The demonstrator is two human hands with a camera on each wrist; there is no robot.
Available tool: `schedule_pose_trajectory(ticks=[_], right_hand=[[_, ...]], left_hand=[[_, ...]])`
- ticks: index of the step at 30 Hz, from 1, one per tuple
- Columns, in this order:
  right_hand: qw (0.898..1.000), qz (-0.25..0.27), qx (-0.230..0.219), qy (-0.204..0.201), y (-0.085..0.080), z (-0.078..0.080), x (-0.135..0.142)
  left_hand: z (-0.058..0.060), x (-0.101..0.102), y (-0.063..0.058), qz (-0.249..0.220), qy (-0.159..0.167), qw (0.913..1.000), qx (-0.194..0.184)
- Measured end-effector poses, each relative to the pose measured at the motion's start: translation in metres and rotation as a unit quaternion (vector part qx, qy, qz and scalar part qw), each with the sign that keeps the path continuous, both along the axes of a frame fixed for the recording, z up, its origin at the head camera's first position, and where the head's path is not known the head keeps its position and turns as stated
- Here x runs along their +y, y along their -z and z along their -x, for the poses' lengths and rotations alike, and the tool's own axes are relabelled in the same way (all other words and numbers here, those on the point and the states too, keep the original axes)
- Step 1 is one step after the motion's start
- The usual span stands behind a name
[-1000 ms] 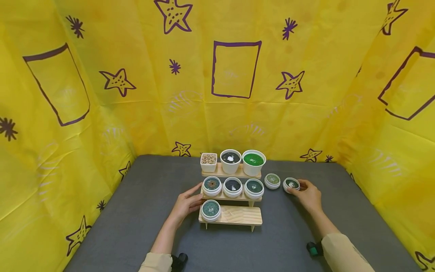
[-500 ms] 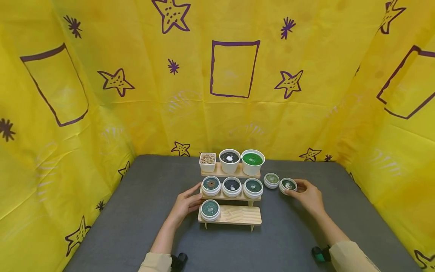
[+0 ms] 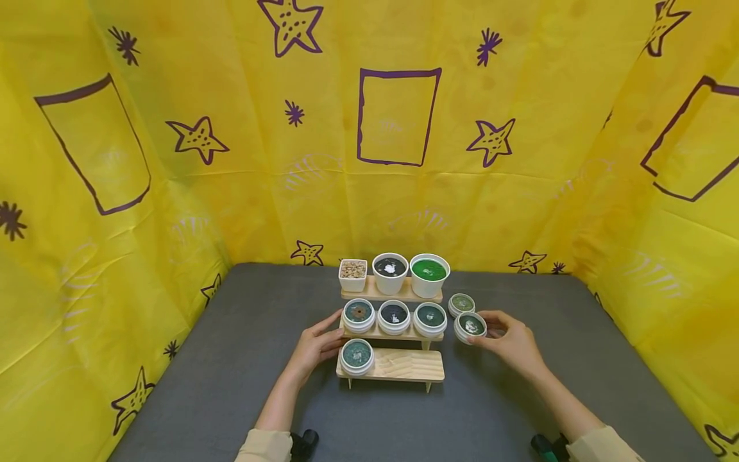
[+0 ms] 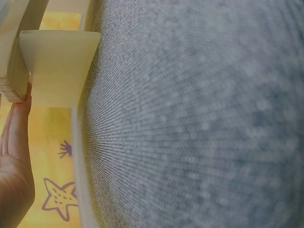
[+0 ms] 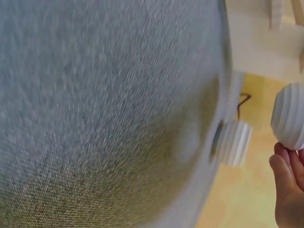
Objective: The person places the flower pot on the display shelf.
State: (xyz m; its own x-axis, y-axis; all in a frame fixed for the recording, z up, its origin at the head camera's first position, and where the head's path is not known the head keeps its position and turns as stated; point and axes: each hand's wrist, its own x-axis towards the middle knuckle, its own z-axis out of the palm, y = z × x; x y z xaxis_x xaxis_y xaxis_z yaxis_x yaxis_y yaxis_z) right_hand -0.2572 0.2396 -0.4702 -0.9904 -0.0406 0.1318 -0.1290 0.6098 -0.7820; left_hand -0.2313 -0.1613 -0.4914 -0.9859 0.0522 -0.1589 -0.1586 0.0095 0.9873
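Observation:
My right hand (image 3: 512, 343) pinches a small white pot (image 3: 470, 327) with dark green contents, just right of the wooden tiered stand (image 3: 410, 364). In the right wrist view this ribbed pot (image 5: 289, 116) is raised off the grey table, fingertips at its side. Behind it in the head view stands another small pot (image 3: 462, 303) with lighter green contents, on the table. At the stand's left end rests my left hand (image 3: 314, 350), its extended fingers touching the middle step. The left wrist view shows a fingertip against the wooden board's end (image 4: 16, 90).
On the top step stand a square pot of pebbles (image 3: 353, 274), a dark-filled cup (image 3: 390, 273) and a bright green one (image 3: 429, 276). The middle step bears three round pots (image 3: 394, 318). One teal-filled pot (image 3: 356, 357) sits at the left of the lowest step.
My right hand has carried the dark green pot leftward and toward me, from right of the lighter green pot to in front of it. My left hand stays at the stand.

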Motion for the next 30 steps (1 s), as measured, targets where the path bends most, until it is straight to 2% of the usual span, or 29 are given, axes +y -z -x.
schedule_pose_trajectory(ticks=[6,19,30], right_hand=[[1.0,0.017,-0.002,-0.022,-0.005,-0.01,-0.009],[0.999,0.006,0.003,-0.045,-0.009,-0.032,-0.017],[0.996,0.033,0.004,-0.077,-0.011,-0.043,-0.024]], left_hand=[[0.0,0.0,0.0,0.003,0.0,1.0,-0.001],[0.001,0.0,0.001,0.0,0.002,1.0,0.0],[0.001,-0.001,0.001,-0.003,0.007,1.0,-0.002]])
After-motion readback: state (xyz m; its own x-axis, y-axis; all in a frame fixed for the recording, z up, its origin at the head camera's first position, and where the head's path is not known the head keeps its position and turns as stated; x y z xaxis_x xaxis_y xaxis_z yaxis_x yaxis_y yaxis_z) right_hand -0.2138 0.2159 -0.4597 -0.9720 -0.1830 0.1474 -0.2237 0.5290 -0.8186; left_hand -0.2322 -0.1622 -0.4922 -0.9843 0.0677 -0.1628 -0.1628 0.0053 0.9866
